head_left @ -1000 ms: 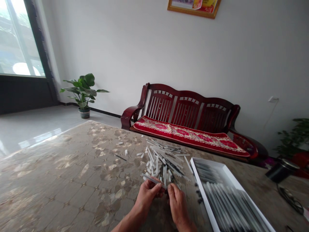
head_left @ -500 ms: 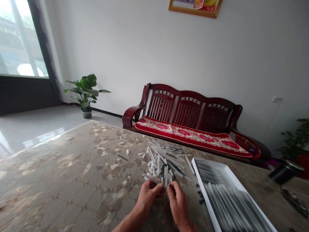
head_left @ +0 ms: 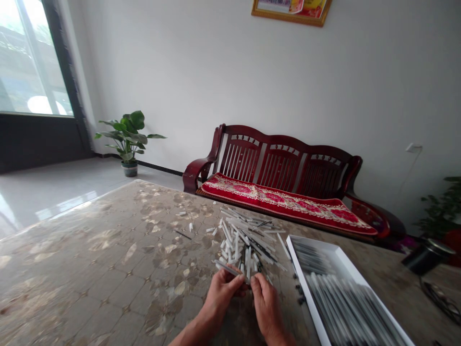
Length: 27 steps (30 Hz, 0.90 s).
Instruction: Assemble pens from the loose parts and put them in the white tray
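Holding a slim grey rod [head_left: 227, 267], the left hand [head_left: 220, 290] is over the desk [head_left: 108, 259], to the left of the white box [head_left: 336, 254]. Left fingers: pinching the rod between thumb and fingers, its free end slanting up and away from the box. Right hand [head_left: 267, 307]: between the left hand and the box, fingers bent and drawn in, thumb at the rod's near end. Cannot tell whether the right fingers pinch a small part there or only touch the rod.

Loose pile [head_left: 236, 245] of white, clear and black pieces: left of the box, just beyond both hands. Single thin black stick [head_left: 183, 234]: farther left of the box, apart from the pile. Small black pieces [head_left: 300, 294]: in a row just beside the box's left wall. Inside the box: near batch of pens [head_left: 353, 307], side by side, blurred; darker far batch [head_left: 310, 257] behind it. Black cylinder [head_left: 427, 257]: right of the box, tilted in view. Red wooden bench [head_left: 279, 166]: beyond the box.
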Motion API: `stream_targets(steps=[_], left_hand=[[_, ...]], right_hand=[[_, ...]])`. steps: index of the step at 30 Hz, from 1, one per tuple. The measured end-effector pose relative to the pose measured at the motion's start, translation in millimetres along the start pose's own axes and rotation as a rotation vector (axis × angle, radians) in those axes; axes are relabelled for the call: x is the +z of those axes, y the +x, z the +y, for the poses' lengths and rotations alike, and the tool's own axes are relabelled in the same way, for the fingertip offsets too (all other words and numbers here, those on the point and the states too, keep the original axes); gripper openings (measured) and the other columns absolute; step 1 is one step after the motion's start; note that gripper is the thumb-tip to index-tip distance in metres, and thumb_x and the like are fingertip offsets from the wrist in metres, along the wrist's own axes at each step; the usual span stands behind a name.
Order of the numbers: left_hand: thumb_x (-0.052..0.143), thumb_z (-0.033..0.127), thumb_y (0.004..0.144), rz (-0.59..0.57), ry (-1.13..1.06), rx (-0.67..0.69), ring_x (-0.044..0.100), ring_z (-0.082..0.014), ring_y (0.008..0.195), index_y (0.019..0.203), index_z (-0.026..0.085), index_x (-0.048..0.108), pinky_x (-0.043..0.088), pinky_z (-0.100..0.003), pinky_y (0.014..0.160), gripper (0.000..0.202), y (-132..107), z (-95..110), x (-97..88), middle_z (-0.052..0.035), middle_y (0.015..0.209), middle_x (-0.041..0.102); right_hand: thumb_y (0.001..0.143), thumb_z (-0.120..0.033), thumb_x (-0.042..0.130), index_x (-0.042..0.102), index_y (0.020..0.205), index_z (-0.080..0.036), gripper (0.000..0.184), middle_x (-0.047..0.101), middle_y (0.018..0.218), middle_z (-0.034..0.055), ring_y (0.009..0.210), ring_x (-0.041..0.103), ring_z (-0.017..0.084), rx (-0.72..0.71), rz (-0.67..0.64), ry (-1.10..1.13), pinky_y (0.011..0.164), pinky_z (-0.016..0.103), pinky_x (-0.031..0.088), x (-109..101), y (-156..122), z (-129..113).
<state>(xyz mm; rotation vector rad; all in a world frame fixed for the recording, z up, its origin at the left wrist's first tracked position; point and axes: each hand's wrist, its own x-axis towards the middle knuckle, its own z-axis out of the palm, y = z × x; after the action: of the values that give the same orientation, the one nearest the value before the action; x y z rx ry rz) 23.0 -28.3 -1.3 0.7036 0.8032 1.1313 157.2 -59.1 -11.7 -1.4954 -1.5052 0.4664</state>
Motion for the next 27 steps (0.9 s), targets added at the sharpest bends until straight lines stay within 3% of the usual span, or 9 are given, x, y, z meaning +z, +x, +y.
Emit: stream_targets(steps=[5,14,19,21,24,27], left_hand=[[0.089,0.045,0.049,-0.021,0.002,0.016,0.061,-0.0134,0.052,0.068,0.015,0.061,0.05,-0.025,0.052,0.046,-1.3,-0.7,0.7,0.0005,0.055,0.065],[0.088,0.044,0.055,-0.067,0.02,0.053,0.062,-0.0137,0.054,0.07,0.014,0.063,0.051,-0.024,0.053,0.042,-1.1,0.8,-2.0,-0.0011,0.057,0.066],[0.087,0.042,0.058,-0.119,0.025,0.084,0.062,-0.0132,0.056,0.071,0.014,0.064,0.05,-0.023,0.054,0.038,-4.5,4.5,-0.8,-0.0019,0.059,0.067],[0.087,0.038,0.059,-0.172,0.014,0.04,0.062,-0.0126,0.058,0.074,0.014,0.066,0.05,-0.022,0.056,0.036,-7.3,9.1,0.3,-0.0019,0.061,0.068],[0.087,0.036,0.061,-0.241,-0.034,-0.143,0.063,-0.0109,0.06,0.079,0.015,0.067,0.05,-0.019,0.057,0.035,-10.6,15.8,1.0,-0.002,0.067,0.07],[0.082,0.046,0.065,-0.265,-0.037,-0.32,0.059,-0.0079,0.049,0.077,0.014,0.067,0.041,-0.015,0.044,0.037,-11.5,18.6,1.0,-0.0031,0.067,0.071]], right_hand=[[0.095,-0.058,0.033,0.057,0.068,-0.023,0.05,0.062,0.06,0.0016,0.056,0.058,0.017,0.069,-0.021,0.027,0.054,0.024,0.041,1.7,-0.5,8.5],[0.091,-0.056,0.042,0.05,0.064,-0.023,0.044,0.055,0.057,-0.0014,0.056,0.053,0.015,0.113,-0.077,0.155,0.052,0.024,0.039,-1.0,-2.2,-6.1],[0.084,-0.068,0.045,0.045,0.064,-0.025,0.048,0.039,0.048,-0.0071,0.038,0.034,0.01,0.316,-0.101,0.414,0.037,0.023,0.026,3.7,-3.7,-5.6],[0.082,-0.069,0.047,0.043,0.062,-0.025,0.049,0.037,0.046,-0.008,0.035,0.03,0.009,0.352,-0.102,0.494,0.034,0.023,0.022,2.0,-3.4,-6.9],[0.081,-0.066,0.049,0.039,0.055,-0.025,0.05,0.035,0.044,-0.0076,0.035,0.03,0.009,0.335,-0.069,0.533,0.034,0.023,0.023,-5.3,-1.1,-8.8],[0.081,-0.063,0.052,0.037,0.052,-0.025,0.05,0.033,0.042,-0.0074,0.036,0.03,0.01,0.309,-0.049,0.529,0.035,0.023,0.024,-14.1,2.3,-7.5]])
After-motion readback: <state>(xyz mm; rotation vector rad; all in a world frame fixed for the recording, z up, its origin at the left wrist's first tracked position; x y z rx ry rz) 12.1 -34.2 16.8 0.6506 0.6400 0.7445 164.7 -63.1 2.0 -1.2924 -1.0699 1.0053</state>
